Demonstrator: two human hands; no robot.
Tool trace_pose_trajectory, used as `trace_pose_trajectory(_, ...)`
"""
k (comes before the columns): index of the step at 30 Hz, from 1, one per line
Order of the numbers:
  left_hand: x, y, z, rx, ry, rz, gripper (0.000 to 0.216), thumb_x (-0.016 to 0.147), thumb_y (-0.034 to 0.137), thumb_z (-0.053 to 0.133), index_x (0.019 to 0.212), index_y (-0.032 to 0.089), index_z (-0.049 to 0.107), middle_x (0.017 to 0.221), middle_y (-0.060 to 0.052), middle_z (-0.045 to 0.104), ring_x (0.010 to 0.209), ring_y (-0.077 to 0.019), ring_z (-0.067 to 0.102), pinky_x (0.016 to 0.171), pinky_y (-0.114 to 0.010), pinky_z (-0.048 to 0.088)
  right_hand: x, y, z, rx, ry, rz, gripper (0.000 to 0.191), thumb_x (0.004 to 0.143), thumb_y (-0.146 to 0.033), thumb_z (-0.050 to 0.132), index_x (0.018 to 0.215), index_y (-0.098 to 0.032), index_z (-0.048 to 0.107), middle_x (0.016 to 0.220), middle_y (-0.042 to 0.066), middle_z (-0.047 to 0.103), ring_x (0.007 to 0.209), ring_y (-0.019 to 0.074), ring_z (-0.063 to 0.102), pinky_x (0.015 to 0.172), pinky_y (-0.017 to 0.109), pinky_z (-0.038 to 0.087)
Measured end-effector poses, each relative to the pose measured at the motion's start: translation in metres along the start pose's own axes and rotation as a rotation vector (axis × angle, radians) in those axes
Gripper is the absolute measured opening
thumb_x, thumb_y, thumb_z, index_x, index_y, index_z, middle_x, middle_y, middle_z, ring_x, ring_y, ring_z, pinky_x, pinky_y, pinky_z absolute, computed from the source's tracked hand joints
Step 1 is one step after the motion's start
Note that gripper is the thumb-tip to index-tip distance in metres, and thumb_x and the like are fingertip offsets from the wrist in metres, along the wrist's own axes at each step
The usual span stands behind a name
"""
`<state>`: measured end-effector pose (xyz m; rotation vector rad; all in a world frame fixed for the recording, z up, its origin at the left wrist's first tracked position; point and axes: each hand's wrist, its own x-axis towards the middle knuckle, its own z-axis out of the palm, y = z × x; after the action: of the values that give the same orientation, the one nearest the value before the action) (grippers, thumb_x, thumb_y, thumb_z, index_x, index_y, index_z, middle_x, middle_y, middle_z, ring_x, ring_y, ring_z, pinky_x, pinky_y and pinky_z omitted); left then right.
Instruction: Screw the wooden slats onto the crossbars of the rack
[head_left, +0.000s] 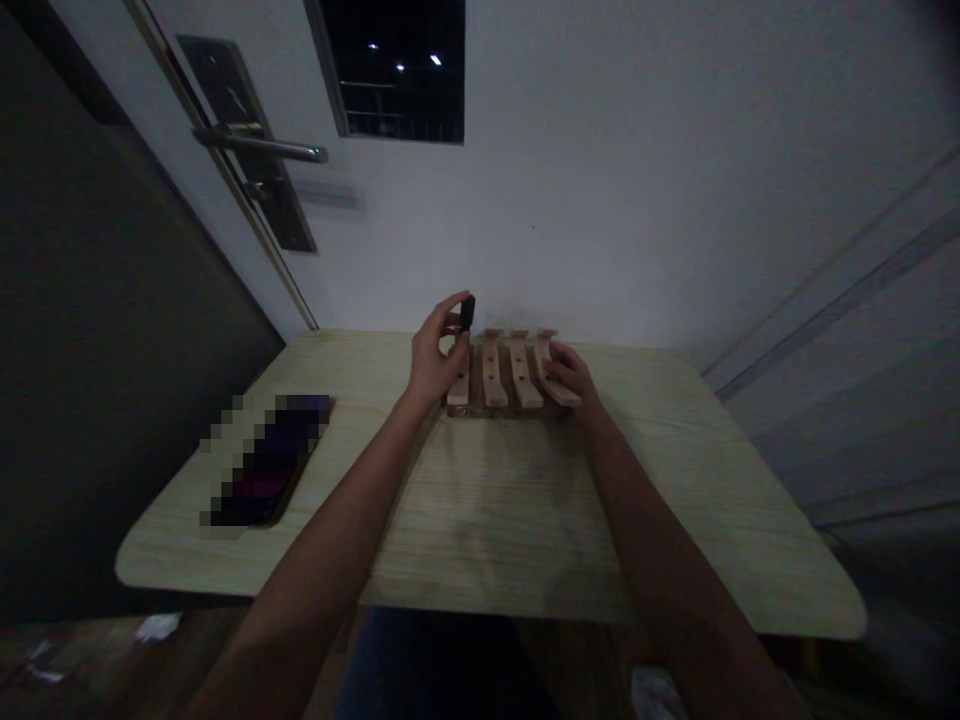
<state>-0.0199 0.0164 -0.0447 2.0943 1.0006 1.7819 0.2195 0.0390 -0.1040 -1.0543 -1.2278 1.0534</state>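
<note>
Near the worktop's left edge lies a dark phone, partly masked by blocks. Farther back, around the middle of the far edge, a brown base carries four pale wood strips side by side, with small dark holes; the right three show upturned far ends, and the rightmost slants, its near end swung right. The right hand has fingers on that strip; whether its grip pinches it, I cannot tell. Above the leftmost strip, the left hand's grip pinches a small, upright black piece.
</note>
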Motion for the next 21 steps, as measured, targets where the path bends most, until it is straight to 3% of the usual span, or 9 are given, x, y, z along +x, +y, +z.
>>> trace_pose_trajectory(7, 0.0018, -0.0040, 0.0024, 0.013, 0.065, -0.021, 0.056, 0.072, 0.027, 0.070, 0.123, 0.025, 0.047, 0.102, -0.003, 0.059, 0.078, -0.0107, 0.056, 0.066, -0.021, 0.051, 0.0005, -0.0014, 0.0020, 0.019, 0.000, -0.036, 0.048, 0.047, -0.046, 0.075, 0.087, -0.024, 0.060, 0.102, 0.004, 0.065, 0.097, 0.0246, 0.059, 0.092, 0.046, 0.045)
trace_pose_trajectory(21, -0.0016, -0.0037, -0.0039, 0.140, 0.008, 0.049, 0.056, 0.085, 0.039, 0.054, 0.136, 0.024, 0.036, 0.110, -0.005, 0.064, 0.081, -0.0124, 0.058, 0.074, -0.025, 0.049, 0.0069, 0.0077, 0.0006, -0.050, 0.018, -0.060, 0.048, 0.051, -0.049, 0.072, 0.091, -0.024, 0.061, 0.100, 0.005, 0.066, 0.095, 0.0244, 0.060, 0.090, 0.047, 0.045)
